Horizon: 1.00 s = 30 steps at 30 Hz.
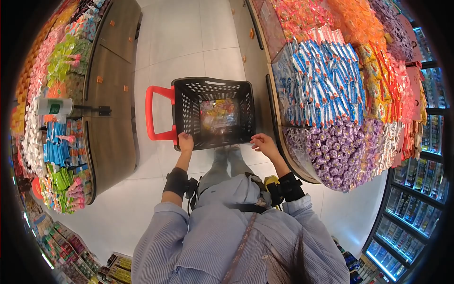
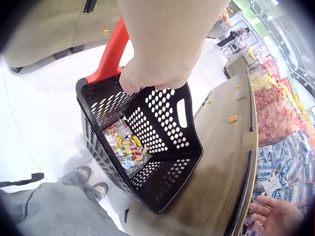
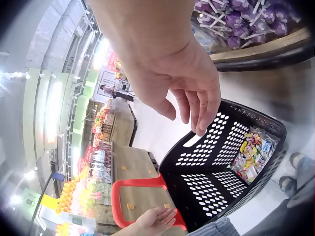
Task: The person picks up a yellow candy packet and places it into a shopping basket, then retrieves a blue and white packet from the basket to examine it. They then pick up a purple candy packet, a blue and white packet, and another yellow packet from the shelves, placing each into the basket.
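A black perforated shopping basket (image 1: 180,113) with a raised red handle (image 1: 150,113) stands on the floor before my feet. In its bottom lie clear bags of colourful wrapped candies (image 1: 219,115). My left hand (image 1: 186,141) overlaps the near corner of the rim beside the handle's base; its fingers hang loosely bent in the left wrist view. My right hand (image 1: 266,145) is by the opposite near corner, close to the right display. In the right wrist view the right hand (image 3: 189,91) has relaxed, slightly bent fingers and nothing in it.
Wooden counters flank the aisle. The right one bears purple-wrapped lollipops (image 1: 338,151) and blue-and-white packets (image 1: 326,78); the left counter (image 1: 111,90) holds more bagged sweets and a sign on an arm (image 1: 54,106). Another person (image 2: 237,35) stands far down the aisle.
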### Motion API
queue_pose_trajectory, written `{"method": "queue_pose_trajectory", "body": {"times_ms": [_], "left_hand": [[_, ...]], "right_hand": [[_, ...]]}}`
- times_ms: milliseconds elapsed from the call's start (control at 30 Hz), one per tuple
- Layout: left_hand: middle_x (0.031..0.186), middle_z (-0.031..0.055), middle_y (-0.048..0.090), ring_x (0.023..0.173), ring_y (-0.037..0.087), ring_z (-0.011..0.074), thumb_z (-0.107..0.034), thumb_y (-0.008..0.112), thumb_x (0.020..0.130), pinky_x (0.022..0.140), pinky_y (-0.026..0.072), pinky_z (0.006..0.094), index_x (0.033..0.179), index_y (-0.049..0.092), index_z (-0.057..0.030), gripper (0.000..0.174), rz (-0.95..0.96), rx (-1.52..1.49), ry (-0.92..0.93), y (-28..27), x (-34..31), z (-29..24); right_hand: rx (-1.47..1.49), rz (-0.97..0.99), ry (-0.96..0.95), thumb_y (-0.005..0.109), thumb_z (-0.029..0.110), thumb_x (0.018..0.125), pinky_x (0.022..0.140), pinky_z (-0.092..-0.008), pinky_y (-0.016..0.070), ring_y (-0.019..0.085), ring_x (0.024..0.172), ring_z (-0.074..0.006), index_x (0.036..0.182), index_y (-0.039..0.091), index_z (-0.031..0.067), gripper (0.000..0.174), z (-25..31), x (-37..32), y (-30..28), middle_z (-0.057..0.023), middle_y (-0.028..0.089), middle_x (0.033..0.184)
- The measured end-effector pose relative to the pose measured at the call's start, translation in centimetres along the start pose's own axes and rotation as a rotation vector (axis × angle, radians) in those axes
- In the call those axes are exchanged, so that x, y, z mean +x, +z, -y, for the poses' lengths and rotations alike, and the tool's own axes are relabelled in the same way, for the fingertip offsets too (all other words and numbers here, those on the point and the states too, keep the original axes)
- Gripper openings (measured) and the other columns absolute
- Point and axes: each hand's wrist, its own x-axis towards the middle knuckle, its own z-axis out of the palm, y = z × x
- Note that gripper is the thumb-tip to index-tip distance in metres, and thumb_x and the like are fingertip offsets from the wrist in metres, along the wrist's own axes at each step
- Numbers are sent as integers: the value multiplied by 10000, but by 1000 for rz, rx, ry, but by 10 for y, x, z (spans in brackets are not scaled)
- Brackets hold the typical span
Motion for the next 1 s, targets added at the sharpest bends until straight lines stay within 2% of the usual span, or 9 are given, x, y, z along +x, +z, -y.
{"method": "queue_pose_trajectory", "body": {"times_ms": [100, 167, 567, 667, 800, 900, 1000], "left_hand": [[936, 143, 574, 891, 560, 251, -104, 539, 737, 800, 426, 322, 1042, 442, 10, 340, 6, -3, 24, 0, -2, 0], [943, 145, 573, 892, 562, 249, -101, 539, 735, 801, 426, 321, 1045, 443, 9, 343, 16, -10, 22, -1, -5, -1], [938, 159, 581, 893, 567, 257, -103, 542, 718, 803, 428, 331, 1037, 447, 10, 351, 21, 33, 45, -1, -7, -3], [939, 160, 582, 887, 571, 259, -105, 541, 719, 800, 431, 334, 1036, 448, 10, 350, 18, 41, 64, 3, -5, 0], [905, 152, 594, 857, 582, 266, -119, 554, 724, 788, 439, 342, 1031, 458, 1, 343, 28, -7, 57, 6, -4, 5], [857, 126, 604, 795, 597, 234, -147, 560, 744, 738, 457, 316, 1009, 478, -12, 309, 102, 68, 154, 2, 4, 21], [830, 86, 607, 740, 596, 175, -163, 538, 785, 659, 460, 280, 982, 504, -41, 234, 323, -69, 41, -17, 4, 31]], "right_hand": [[12, -5, -2, 512, 127, 820, 591, -250, 470, 589, 686, -141, 981, 521, 30, 188, -3, 2, 0, -75, 605, 862], [31, -16, -17, 537, 130, 807, 556, -242, 463, 587, 652, -143, 974, 525, 24, 198, -6, 4, 0, -80, 605, 831], [52, 0, 1, 538, 125, 804, 568, -240, 466, 584, 658, -143, 974, 526, 20, 200, -4, 9, -2, -82, 604, 834], [22, 17, 20, 491, 135, 835, 614, -243, 474, 592, 716, -139, 984, 524, 23, 190, -2, 10, -2, -79, 603, 874], [38, 40, 25, 492, 140, 835, 618, -245, 478, 592, 717, -139, 986, 527, 24, 194, 5, 11, 1, -79, 604, 878], [37, 57, 46, 492, 144, 835, 627, -247, 480, 592, 718, -139, 987, 529, 26, 196, 11, 13, 6, -79, 603, 884], [18, 81, 50, 486, 159, 841, 637, -245, 480, 590, 723, -137, 986, 534, 29, 200, 18, 24, 13, -77, 603, 891]]}}
